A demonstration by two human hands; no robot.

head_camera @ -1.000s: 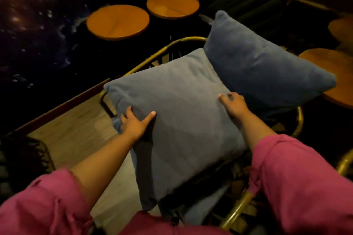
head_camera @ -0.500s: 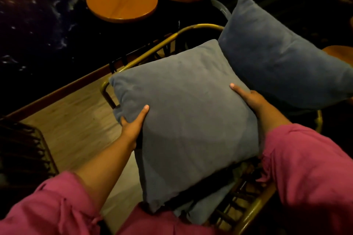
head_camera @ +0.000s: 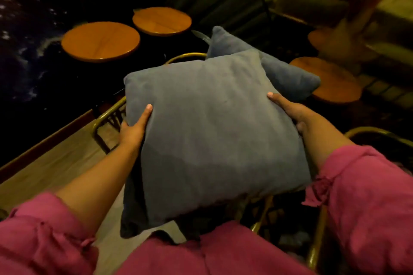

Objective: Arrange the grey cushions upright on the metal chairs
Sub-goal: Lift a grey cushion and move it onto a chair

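Head view: front cushion (head_camera: pixel 214 131) now lifted off chair (head_camera: pixel 105 116), clamped between left hand (head_camera: pixel 134 129) and right hand (head_camera: pixel 290 109); ready to stand upright.

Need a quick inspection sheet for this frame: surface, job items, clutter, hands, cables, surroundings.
Surface: metal chair, brass-coloured frame, mostly covered by cushions.
Job's things: front grey cushion held by both side edges, face toward the camera; second grey cushion behind it, partly hidden, leaning tilted.
Clutter: nothing seen.
Grippers: left hand grips the cushion's left edge; right hand grips its right edge.
Cables: nothing seen.
Surroundings: round wooden tables beyond the chair; another chair frame at right; wooden floor; dim lighting.
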